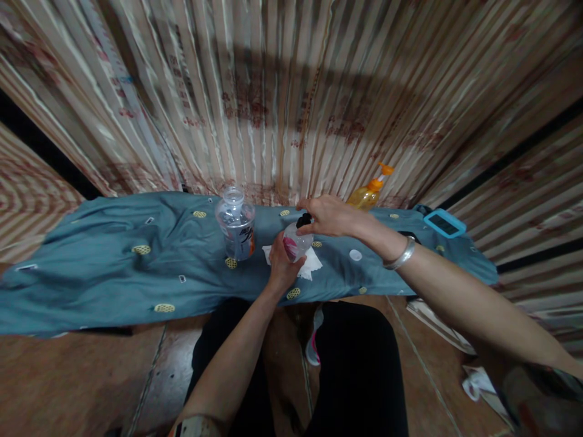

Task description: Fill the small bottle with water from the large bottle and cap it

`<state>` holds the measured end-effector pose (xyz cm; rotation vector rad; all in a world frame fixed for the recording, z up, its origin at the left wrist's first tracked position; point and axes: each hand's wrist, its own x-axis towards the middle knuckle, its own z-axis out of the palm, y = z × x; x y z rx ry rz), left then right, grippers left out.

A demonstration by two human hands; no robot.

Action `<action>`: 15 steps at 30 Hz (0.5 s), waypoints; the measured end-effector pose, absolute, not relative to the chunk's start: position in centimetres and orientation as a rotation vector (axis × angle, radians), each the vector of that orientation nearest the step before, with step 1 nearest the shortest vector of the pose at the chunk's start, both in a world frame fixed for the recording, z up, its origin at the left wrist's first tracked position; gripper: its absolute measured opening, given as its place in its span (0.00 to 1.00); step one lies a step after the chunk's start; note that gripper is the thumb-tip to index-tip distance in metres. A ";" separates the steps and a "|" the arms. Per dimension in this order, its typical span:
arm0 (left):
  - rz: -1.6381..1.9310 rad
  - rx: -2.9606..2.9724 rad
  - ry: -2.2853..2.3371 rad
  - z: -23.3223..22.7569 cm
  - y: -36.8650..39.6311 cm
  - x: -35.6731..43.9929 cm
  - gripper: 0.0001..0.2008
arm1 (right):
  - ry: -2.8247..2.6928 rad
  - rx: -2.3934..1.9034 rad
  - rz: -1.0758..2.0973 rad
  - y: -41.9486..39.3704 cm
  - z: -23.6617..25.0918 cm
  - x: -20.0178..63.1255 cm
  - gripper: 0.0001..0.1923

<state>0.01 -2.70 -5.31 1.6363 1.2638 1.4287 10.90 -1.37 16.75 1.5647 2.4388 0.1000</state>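
Note:
My left hand (281, 262) is wrapped round a clear, squat bottle (298, 244) with a pink patch on its side. From above, my right hand (331, 216) has its thumb and fingers closed about the bottle's black top (304, 220); the fingers partly cover it, so its exact shape is hard to make out. Beneath the bottle lies a crumpled white tissue (312, 266) on the cloth. To the left of my left hand stands a larger, uncapped clear plastic bottle (238, 233) with a printed label.
A grey-blue patterned cloth (182, 255) covers the narrow table. Behind my right arm is a yellow pump bottle (365, 197). A small white disc (355, 255) lies to the right, and a blue-framed device (444, 223) sits near the right end. Striped curtains (273, 121) hang close behind.

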 end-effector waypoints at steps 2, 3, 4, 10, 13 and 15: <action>1.413 1.636 1.263 -5.3 -2.7 0.0 0.42 | 2.453 1.503 0.064 -1.3 16.9 10.9 0.20; 1.410 1.636 1.262 -5.3 -2.7 0.0 0.42 | 2.444 1.494 0.063 -1.3 16.9 10.9 0.18; 1.409 1.635 1.262 -5.3 -2.8 0.0 0.42 | 2.428 1.502 0.073 -1.2 16.8 10.8 0.17; 1.414 1.624 1.282 -5.3 -2.8 0.0 0.41 | 2.407 1.600 0.155 -1.0 16.6 10.7 0.25; 1.432 1.619 1.288 -5.3 -2.8 0.1 0.42 | 2.445 1.550 0.116 -1.0 16.6 10.9 0.21; 1.444 1.619 1.282 -5.4 -2.9 0.2 0.42 | 2.450 1.530 0.099 -0.9 16.4 11.1 0.17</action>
